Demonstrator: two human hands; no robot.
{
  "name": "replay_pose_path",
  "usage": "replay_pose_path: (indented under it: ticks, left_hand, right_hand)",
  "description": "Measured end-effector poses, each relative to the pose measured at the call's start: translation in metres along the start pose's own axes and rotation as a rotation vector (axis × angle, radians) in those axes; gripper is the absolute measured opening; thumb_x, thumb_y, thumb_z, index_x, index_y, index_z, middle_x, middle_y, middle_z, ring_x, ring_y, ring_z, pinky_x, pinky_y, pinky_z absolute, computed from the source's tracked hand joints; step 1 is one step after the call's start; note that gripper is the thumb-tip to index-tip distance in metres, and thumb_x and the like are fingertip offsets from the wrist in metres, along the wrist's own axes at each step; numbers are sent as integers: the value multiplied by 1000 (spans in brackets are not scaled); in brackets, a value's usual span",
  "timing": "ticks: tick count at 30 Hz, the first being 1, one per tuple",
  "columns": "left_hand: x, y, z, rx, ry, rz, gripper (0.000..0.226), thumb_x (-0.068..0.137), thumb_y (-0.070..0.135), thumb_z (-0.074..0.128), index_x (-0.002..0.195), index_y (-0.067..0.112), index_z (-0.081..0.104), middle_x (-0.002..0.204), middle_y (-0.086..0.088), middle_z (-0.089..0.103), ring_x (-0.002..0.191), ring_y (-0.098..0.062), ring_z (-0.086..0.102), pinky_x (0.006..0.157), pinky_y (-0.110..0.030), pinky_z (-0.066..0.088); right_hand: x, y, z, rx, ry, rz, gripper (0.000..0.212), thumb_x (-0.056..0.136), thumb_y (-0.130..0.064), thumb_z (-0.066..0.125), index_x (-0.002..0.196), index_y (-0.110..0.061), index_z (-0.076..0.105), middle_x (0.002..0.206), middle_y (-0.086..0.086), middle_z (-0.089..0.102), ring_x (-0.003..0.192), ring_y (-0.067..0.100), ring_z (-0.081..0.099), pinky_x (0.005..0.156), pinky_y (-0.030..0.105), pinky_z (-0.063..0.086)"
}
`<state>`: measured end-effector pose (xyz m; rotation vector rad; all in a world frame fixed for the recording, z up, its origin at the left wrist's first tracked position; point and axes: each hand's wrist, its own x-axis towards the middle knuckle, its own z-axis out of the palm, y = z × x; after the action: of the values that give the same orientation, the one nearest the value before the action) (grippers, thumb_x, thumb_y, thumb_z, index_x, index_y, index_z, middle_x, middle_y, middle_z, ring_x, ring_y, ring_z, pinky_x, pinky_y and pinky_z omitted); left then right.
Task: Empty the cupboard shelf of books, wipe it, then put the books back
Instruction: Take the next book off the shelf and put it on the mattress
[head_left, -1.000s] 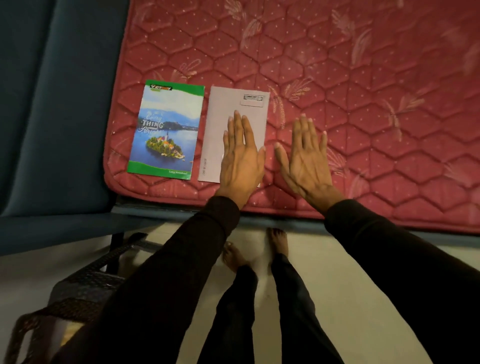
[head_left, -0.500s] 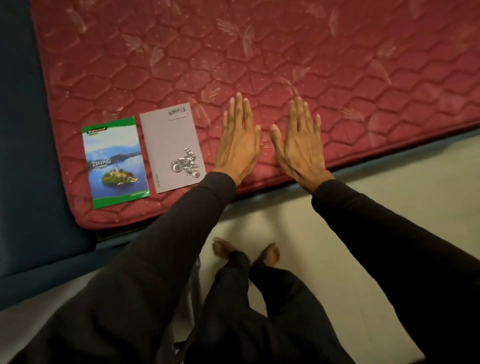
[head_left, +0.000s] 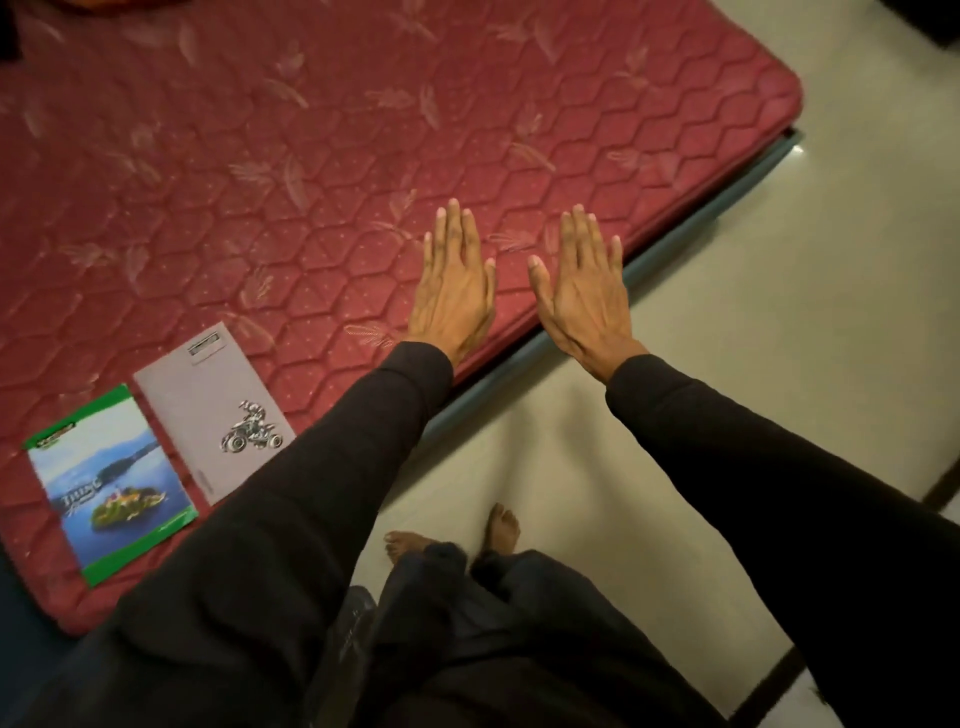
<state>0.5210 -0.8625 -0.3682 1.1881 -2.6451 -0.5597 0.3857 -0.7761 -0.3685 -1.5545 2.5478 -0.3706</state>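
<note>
Your left hand (head_left: 453, 291) and right hand (head_left: 582, 291) hovered flat, grasping nothing; best return for more books, stacking beside the grey book (head_left: 213, 410).

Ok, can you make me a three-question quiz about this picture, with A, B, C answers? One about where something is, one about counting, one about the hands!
1. Where do the books lie?
A. On the red mattress
B. On the floor
C. In a cupboard

2. How many books are there?
A. One
B. Two
C. Four

3. What are the hands doing?
A. Gripping a book
B. Making fists
C. Held flat, holding nothing

Answers:
1 A: the green book and the grey book both rest on the mattress.
2 B: just those two, side by side.
3 C: the left hand and the right hand have straight fingers and hold nothing.
</note>
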Motion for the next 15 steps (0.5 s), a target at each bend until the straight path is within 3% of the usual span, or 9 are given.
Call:
replay_pose_path:
  ticks: [15]
  left_hand:
    - [102, 132, 26, 35, -177, 433, 58, 106, 23, 24, 151, -8, 5, 160, -25, -1, 150, -35, -3, 122, -44, 1]
  right_hand:
    - [-7, 114, -57, -12, 152, 419, 67, 104, -46, 22, 154, -2, 15, 162, 16, 12, 150, 28, 8, 122, 49, 6]
